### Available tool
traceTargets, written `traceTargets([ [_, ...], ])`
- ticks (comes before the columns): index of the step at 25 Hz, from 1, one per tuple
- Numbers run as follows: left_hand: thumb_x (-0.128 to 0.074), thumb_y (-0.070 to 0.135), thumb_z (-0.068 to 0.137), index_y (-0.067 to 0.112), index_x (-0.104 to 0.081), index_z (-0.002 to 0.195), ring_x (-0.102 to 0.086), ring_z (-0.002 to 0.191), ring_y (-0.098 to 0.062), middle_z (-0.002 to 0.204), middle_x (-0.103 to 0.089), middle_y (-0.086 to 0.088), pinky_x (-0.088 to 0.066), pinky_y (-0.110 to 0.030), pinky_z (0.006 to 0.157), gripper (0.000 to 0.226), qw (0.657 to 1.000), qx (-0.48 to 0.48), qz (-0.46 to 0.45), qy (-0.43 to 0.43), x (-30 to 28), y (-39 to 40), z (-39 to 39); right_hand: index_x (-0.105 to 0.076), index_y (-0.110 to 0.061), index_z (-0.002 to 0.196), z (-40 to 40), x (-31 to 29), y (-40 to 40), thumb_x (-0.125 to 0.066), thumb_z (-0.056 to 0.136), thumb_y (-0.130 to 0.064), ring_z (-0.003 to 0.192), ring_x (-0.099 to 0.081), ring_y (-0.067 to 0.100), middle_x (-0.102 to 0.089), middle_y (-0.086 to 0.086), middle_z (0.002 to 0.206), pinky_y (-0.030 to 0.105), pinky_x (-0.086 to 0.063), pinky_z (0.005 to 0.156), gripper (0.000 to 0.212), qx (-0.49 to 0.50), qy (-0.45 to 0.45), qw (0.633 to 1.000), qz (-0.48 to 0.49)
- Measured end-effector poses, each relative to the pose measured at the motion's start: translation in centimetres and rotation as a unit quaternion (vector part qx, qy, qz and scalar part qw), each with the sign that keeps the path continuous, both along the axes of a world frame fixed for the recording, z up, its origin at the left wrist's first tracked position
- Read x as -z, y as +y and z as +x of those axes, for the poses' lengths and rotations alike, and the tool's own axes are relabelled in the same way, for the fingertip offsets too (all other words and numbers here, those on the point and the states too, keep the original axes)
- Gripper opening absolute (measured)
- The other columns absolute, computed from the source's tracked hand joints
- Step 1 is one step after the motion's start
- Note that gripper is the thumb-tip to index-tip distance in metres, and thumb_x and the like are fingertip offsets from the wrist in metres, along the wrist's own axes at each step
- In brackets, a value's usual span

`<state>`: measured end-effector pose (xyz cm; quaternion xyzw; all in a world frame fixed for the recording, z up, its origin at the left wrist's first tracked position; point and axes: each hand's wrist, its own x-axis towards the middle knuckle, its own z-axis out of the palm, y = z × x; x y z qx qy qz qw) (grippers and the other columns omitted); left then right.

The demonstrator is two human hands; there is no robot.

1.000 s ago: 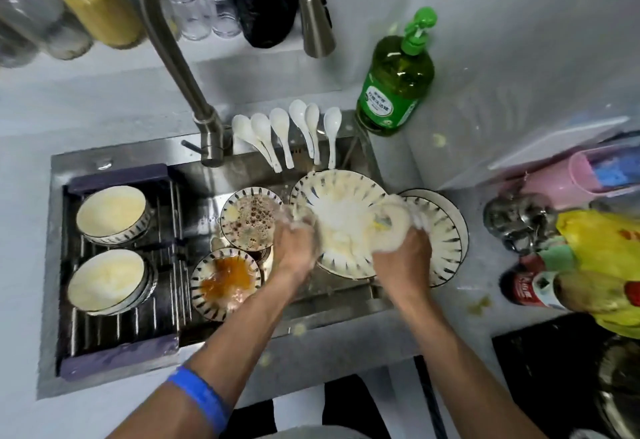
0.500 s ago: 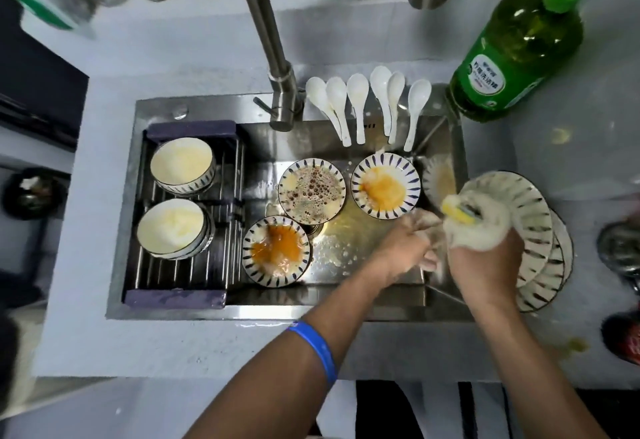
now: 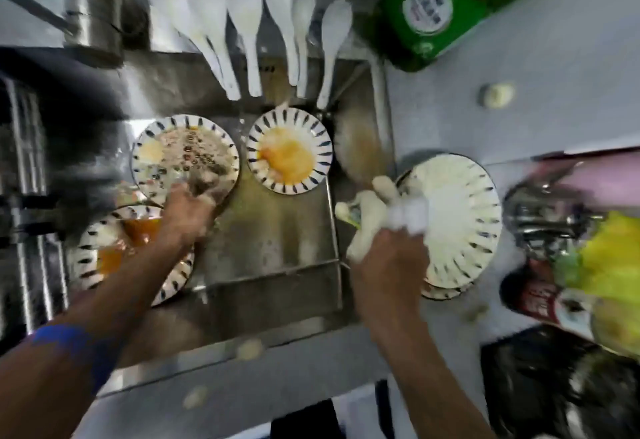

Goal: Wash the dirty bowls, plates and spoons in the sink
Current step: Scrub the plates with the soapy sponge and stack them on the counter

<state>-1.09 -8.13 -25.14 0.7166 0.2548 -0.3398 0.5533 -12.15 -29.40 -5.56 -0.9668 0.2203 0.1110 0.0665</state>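
Gripping a foamy sponge (image 3: 367, 224), my right hand (image 3: 388, 265) sits at the soapy striped plates (image 3: 460, 217) stacked on the counter just right of the steel sink (image 3: 277, 248). My left hand (image 3: 187, 213) reaches the rim of a greasy round bowl (image 3: 183, 158) — blur hides its fingers. Glossy white spoons (image 3: 242, 23) line the back edge — bare steel lies between my arms.

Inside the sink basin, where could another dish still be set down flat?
Bare steel shows on the sink floor, between the yellow-stained striped bowl, the left hand and the near wall. The basin's left side is crowded: the left hand is at the foamy brown-stained bowl, beside the orange-sauce bowl.
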Motion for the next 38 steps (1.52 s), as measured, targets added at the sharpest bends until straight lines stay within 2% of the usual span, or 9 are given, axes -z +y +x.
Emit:
traceTargets([
  [4,-0.063,0.003,0.093,0.013,-0.065,0.114,-0.062,0.082,-0.015,0.100,-0.067,-0.003,-0.052,-0.020,0.061,0.024,0.997,-0.008,0.069,-0.017,-5.6,0.0,-0.7,-0.075,0.003,0.083,2.5,0.5,4.4,-0.075,0.060,-0.003,0.095,-0.057,0.039,-0.070,0.021,0.089,0.044,-0.059,0.071,0.024,-0.097,-0.158,0.983,0.003],
  [7,-0.062,0.011,0.089,0.009,-0.061,0.116,-0.065,0.101,-0.026,0.108,-0.067,-0.008,-0.058,-0.037,0.082,0.027,0.987,-0.073,0.134,-0.041,-6.0,4.0,0.3,-0.069,-0.006,0.114,4.9,2.7,7.6,-0.049,0.084,-0.010,0.120,-0.051,0.035,-0.064,0.014,0.123,0.044,-0.047,0.100,0.036,-0.119,-0.224,0.955,0.156],
  [11,-0.058,0.015,0.094,-0.003,-0.059,0.119,-0.059,0.113,-0.040,0.126,-0.060,-0.026,-0.050,-0.044,0.097,0.031,0.967,-0.076,0.243,0.009,-1.3,8.6,3.2,-0.069,-0.011,0.111,5.7,7.9,7.2,-0.047,0.077,-0.002,0.110,-0.058,0.036,-0.067,0.013,0.118,0.037,-0.045,0.097,0.041,-0.043,-0.168,0.959,0.223],
  [16,-0.059,0.011,0.098,0.010,-0.056,0.087,-0.050,0.058,-0.012,0.082,-0.062,-0.008,-0.044,-0.023,0.049,0.012,0.973,-0.207,0.078,0.069,-1.2,6.2,5.4,-0.064,-0.015,0.123,4.9,9.6,3.5,-0.055,0.082,0.003,0.102,-0.060,0.025,-0.065,0.007,0.112,0.035,-0.050,0.088,0.046,0.035,-0.085,0.960,0.265],
  [26,-0.038,-0.012,0.087,0.000,-0.052,0.110,-0.056,0.071,-0.015,0.084,-0.055,-0.004,-0.050,-0.018,0.053,0.029,0.945,0.002,0.237,-0.226,-16.0,5.7,-1.7,-0.059,-0.017,0.081,3.3,1.8,5.3,-0.057,0.095,-0.026,0.053,-0.048,0.010,-0.053,-0.008,0.058,0.025,-0.037,0.050,0.017,0.175,-0.089,0.905,0.377],
  [29,-0.039,-0.008,0.088,-0.007,-0.052,0.119,-0.061,0.092,-0.043,0.103,-0.061,-0.025,-0.055,-0.047,0.074,0.034,0.955,-0.076,0.179,-0.225,-18.9,4.2,-3.4,-0.060,-0.022,0.107,4.7,-1.7,9.9,-0.049,0.090,-0.016,0.083,-0.060,0.021,-0.063,-0.002,0.090,0.033,-0.049,0.071,0.021,0.103,-0.133,0.897,0.408],
  [33,-0.046,0.017,0.098,0.012,-0.062,0.121,-0.060,0.112,-0.028,0.121,-0.064,-0.011,-0.052,-0.044,0.097,0.028,0.963,-0.218,0.041,-0.150,-23.9,2.9,-3.9,-0.054,-0.019,0.123,7.6,-4.0,14.2,-0.059,0.089,-0.003,0.113,-0.055,0.027,-0.061,0.014,0.122,0.027,-0.044,0.093,0.038,-0.107,-0.144,0.905,0.385],
  [36,-0.048,0.020,0.103,0.003,-0.059,0.128,-0.064,0.099,-0.020,0.121,-0.066,-0.013,-0.053,-0.029,0.080,0.032,0.950,-0.276,0.001,-0.144,-25.8,3.9,-2.9,-0.062,-0.021,0.111,7.4,-5.3,14.3,-0.050,0.094,-0.005,0.119,-0.051,0.021,-0.057,0.004,0.120,0.023,-0.045,0.095,0.027,-0.172,-0.103,0.915,0.351],
  [38,-0.047,0.014,0.102,0.007,-0.062,0.121,-0.067,0.093,-0.021,0.109,-0.069,-0.008,-0.054,-0.031,0.073,0.025,0.954,-0.257,0.008,-0.151,-26.4,3.8,-3.1,-0.061,-0.015,0.122,7.4,-6.0,14.2,-0.045,0.097,-0.003,0.089,-0.057,0.003,-0.055,-0.008,0.098,0.005,-0.047,0.072,0.032,-0.175,-0.096,0.914,0.352],
])
